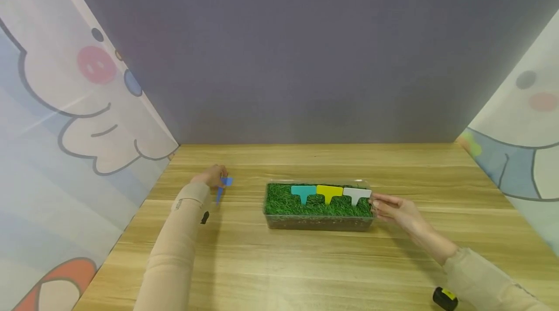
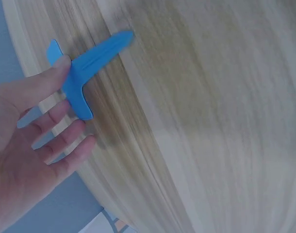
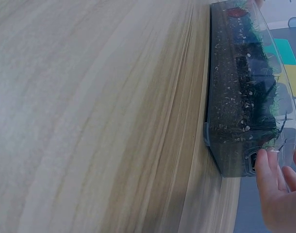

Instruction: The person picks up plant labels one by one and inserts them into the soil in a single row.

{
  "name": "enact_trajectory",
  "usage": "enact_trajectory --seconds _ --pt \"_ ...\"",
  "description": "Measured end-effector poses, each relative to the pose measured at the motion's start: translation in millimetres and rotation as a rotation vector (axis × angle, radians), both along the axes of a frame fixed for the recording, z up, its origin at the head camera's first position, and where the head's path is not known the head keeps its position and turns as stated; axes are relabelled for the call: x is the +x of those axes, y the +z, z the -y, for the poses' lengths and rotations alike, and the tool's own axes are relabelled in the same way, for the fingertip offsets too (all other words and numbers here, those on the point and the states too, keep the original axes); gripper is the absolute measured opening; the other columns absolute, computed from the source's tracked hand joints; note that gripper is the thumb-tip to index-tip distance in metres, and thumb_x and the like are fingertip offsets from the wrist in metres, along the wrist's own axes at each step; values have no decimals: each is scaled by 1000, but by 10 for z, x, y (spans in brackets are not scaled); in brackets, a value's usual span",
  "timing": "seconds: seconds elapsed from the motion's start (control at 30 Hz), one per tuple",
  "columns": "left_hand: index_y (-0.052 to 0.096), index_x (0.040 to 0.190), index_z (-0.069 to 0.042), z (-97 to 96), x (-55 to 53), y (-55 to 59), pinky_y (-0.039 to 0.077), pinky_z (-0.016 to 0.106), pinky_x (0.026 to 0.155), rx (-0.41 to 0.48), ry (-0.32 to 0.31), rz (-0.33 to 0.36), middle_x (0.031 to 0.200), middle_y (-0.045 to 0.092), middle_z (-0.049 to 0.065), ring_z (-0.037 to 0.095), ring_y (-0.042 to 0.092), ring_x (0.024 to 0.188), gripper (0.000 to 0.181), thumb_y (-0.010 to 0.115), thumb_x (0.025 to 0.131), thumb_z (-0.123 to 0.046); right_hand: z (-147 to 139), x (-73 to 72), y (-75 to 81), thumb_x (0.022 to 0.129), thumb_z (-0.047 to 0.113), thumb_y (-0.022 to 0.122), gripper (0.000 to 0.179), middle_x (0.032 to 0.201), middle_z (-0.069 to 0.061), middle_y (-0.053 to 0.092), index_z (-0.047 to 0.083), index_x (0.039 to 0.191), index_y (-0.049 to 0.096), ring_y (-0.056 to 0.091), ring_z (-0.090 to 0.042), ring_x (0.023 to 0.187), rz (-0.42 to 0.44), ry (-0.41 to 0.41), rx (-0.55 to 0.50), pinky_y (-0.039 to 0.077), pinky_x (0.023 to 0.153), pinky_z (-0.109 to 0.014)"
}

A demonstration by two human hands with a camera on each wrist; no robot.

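Observation:
My left hand [image 1: 211,176] pinches a blue T-shaped plant label [image 2: 82,73] by its crossbar, thumb on top, with the pointed stem slanting away over the wooden table. To the right stands a long clear planter box [image 1: 320,223] holding dark soil and green grass. A teal label [image 1: 304,190], a yellow label [image 1: 329,191] and a white label [image 1: 356,192] stand upright in a row in the grass. My right hand [image 1: 399,211] holds the box's right end, with its fingertips [image 3: 262,156] at the end wall and rim.
The wooden table [image 1: 244,262] runs back to a dark grey panel [image 1: 305,58]. Cartoon-printed sheets [image 1: 78,107] flank it on both sides. A small black and yellow device [image 1: 445,298] sits by the right sleeve.

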State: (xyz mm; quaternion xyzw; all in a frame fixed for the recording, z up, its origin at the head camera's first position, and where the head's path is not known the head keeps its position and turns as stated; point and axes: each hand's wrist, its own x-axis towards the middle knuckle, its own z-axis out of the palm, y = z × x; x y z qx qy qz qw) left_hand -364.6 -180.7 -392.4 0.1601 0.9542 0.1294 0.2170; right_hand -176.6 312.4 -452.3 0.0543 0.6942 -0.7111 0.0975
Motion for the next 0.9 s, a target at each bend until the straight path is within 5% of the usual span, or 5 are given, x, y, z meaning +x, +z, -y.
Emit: enact_trajectory --seconds 0.37,0.53,0.77,0.9 --pt "46 112 11 75 -6 -46 42 44 87 69 68 29 110 51 25 37 48 101 40 62 81 -9 26 21 68 62 48 73 87 109 6 61 3 130 41 60 -11 94 27 -6 21 46 82 -28" --pt "43 120 9 124 1 -5 36 52 92 100 96 117 119 44 26 41 42 109 48 61 82 -13 106 76 209 66 45 71 82 113 1 59 2 129 41 60 -11 95 21 9 63 46 83 -27" --pt "44 121 4 100 27 43 32 56 94 90 146 156 127 39 25 44 35 116 58 71 72 -8 18 17 35 62 48 73 89 110 3 60 1 130 40 61 -13 93 13 -4 16 47 82 -28" --pt "45 117 3 108 1 5 37 54 88 106 157 159 120 44 23 43 40 110 58 74 69 -11 28 28 77 66 44 72 77 106 6 62 5 127 45 61 -11 92 -1 12 8 47 81 -27"
